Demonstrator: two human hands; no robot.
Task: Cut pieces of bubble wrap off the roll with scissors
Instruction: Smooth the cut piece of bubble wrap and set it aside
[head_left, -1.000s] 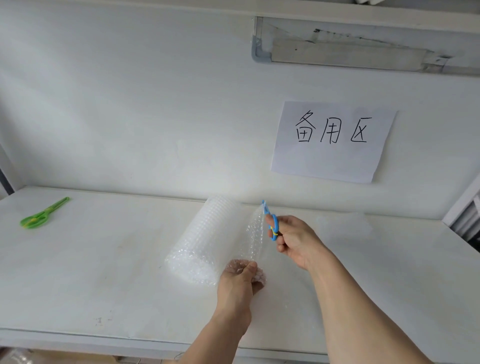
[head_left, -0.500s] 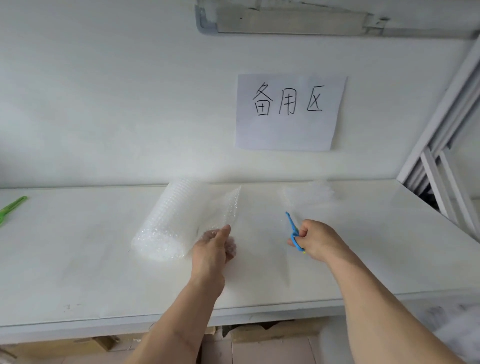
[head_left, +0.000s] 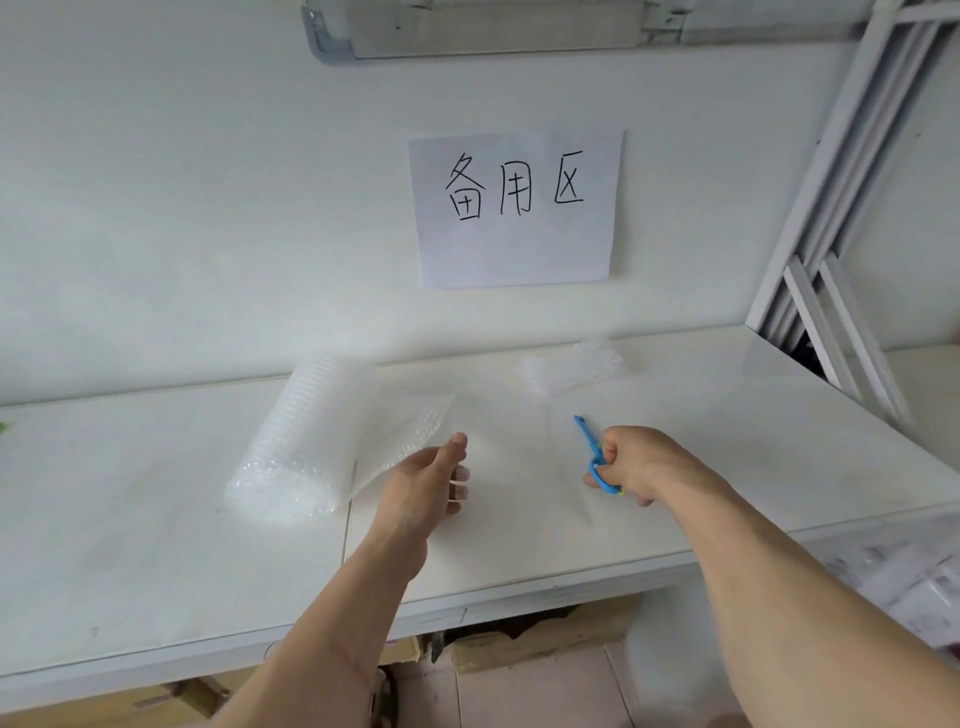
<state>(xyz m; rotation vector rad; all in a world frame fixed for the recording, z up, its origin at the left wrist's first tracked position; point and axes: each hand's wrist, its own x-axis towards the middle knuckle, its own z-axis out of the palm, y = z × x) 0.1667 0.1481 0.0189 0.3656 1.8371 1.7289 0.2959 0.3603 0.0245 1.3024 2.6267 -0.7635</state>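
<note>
Two hands work over a white tabletop (head_left: 130, 519) set against a white wall. At the far left edge a sliver of something green (head_left: 4, 427) barely shows, too little to identify. Further right lies the bubble wrap roll (head_left: 301, 441), on its side with its near end facing the camera and a loose sheet (head_left: 405, 436) unrolled off its right side. The left hand (head_left: 423, 488) holds the near corner of that sheet, thumb on top and fingers seen through the clear wrap beneath it, lifting the corner slightly off the tabletop. Well apart to the right, the right hand (head_left: 636, 465) is clenched around the handles of blue scissors (head_left: 595, 452), whose blades are together and point up and to the left, away from the sheet. Behind the scissors, near the wall, sits a small cut piece of bubble wrap (head_left: 571, 366). On the wall above hangs a paper sign (head_left: 519, 208) with three handwritten characters. A white metal frame (head_left: 831, 260) stands at the far right.
</note>
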